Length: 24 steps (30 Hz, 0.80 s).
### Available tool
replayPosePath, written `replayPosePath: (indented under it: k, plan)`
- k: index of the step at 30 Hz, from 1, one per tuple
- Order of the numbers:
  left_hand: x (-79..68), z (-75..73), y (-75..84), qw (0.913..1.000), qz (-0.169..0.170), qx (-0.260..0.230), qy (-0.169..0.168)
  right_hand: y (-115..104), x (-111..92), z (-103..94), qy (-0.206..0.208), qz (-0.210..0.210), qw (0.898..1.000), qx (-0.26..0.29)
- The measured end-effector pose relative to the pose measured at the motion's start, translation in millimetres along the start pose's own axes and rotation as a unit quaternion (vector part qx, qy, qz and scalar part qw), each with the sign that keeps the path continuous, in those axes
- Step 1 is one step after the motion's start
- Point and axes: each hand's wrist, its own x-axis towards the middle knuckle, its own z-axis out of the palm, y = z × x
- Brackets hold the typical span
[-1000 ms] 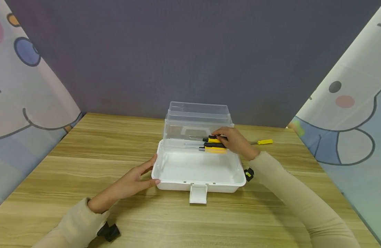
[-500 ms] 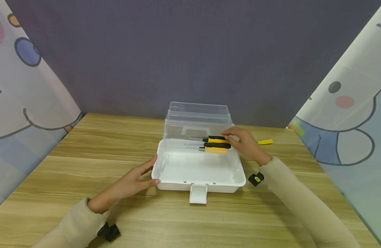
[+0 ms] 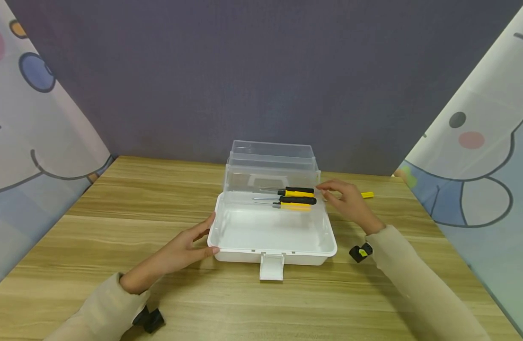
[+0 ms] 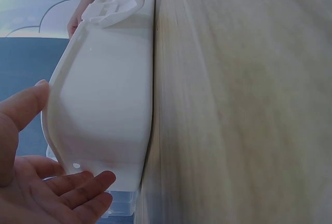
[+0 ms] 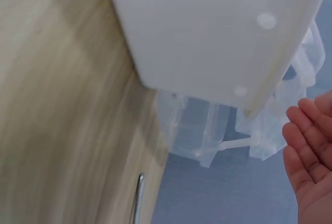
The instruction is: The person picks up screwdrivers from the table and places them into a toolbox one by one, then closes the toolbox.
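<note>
A white toolbox (image 3: 240,256) stands on the table with its clear trays (image 3: 240,177) raised at the back. Several screwdrivers (image 3: 298,200) with black or yellow handles lie side by side in one tray. My left hand (image 3: 184,247) rests against the box's left end, thumb at the front rim and relaxed fingers touching the side wall, as the left wrist view shows. Just off the box's right side hovers my right hand (image 3: 347,201), fingers loosely extended and holding nothing. Behind it lies a yellow-handled screwdriver (image 3: 367,194), partly hidden; its metal shank (image 5: 138,198) appears in the right wrist view.
The box's white latch (image 3: 271,267) hangs down at the front. A dark partition (image 3: 261,80) rises behind the wooden table (image 3: 129,213). Printed curtains (image 3: 470,142) flank both sides. A black wrist camera (image 3: 361,252) sits under the right sleeve.
My right hand has drawn away from the screwdrivers in the tray and moved right, past the box's edge, leaving them lying there. The left hand stays against the box.
</note>
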Motion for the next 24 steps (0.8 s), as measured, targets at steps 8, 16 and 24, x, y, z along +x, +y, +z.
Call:
replayPosePath:
  k: [8, 16, 24]
  plan:
    - [-0.4, 0.2, 0.5, 1.0000, -0.003, 0.000, -0.001, 7, -7, -3.1, 0.003, 0.013, 1.000, 0.003]
    - [-0.2, 0.4, 0.8, 1.0000, -0.003, 0.000, 0.000, 14, -15, -5.1, -0.011, 0.044, 0.999, 0.006]
    - [0.1, 0.3, 0.2, 1.0000, 0.002, -0.003, -0.003, 25, -19, -4.3, 0.003, 0.024, 1.000, -0.020]
